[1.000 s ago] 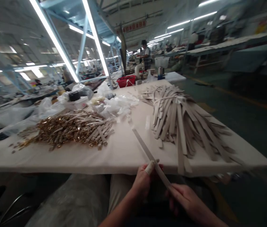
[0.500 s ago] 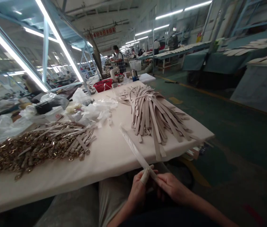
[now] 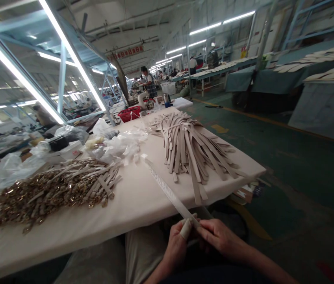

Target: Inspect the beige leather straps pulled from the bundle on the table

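Observation:
A long pale strip point(image 3: 169, 195) slants from the tabletop down past the table's front edge into both hands. My left hand point(image 3: 180, 238), with a light covering on its thumb, is closed on the strip's near part. Close beside it on the right, my right hand point(image 3: 218, 236) pinches the strip's near end. Beyond the hands, a tied bundle of flat beige straps point(image 3: 184, 148) lies fanned out on the covered table point(image 3: 134, 201). On the left rests a heap of straps with shiny metal pieces point(image 3: 57, 193). The undersides of both hands are hidden.
Crumpled clear plastic bags point(image 3: 125, 144) lie behind the heap. A red basket point(image 3: 130, 113), a blue bottle point(image 3: 166, 100) and a sewing machine point(image 3: 143, 98) stand at the far end. A person point(image 3: 148, 81) is further back. Benches with pale pieces point(image 3: 317, 57) are on the right.
The view has shifted slightly. Both hands and the strip's near end appear a little lower and to the right, with the grip unchanged.

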Tool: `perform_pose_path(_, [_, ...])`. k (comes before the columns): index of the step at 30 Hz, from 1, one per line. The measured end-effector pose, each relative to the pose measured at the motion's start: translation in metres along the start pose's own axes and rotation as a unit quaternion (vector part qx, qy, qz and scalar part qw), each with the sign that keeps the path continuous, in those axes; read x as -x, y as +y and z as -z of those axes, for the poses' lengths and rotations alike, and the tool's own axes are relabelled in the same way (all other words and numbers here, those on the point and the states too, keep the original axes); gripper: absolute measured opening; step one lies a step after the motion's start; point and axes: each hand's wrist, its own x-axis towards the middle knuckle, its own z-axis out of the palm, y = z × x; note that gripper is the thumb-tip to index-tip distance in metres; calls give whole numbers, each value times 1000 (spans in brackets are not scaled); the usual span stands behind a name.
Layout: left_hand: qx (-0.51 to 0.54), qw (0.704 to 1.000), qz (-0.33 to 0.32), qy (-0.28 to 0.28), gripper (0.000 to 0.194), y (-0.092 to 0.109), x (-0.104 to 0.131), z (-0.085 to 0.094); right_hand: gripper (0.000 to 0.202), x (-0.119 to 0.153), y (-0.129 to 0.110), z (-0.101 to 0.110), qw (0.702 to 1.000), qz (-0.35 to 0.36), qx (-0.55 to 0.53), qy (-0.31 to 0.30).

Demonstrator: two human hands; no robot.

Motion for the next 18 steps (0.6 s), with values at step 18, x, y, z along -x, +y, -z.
perform_pose_path(18, [150, 982, 41, 109, 57, 2, -24, 15, 69, 20, 50, 9, 994, 21, 105, -17])
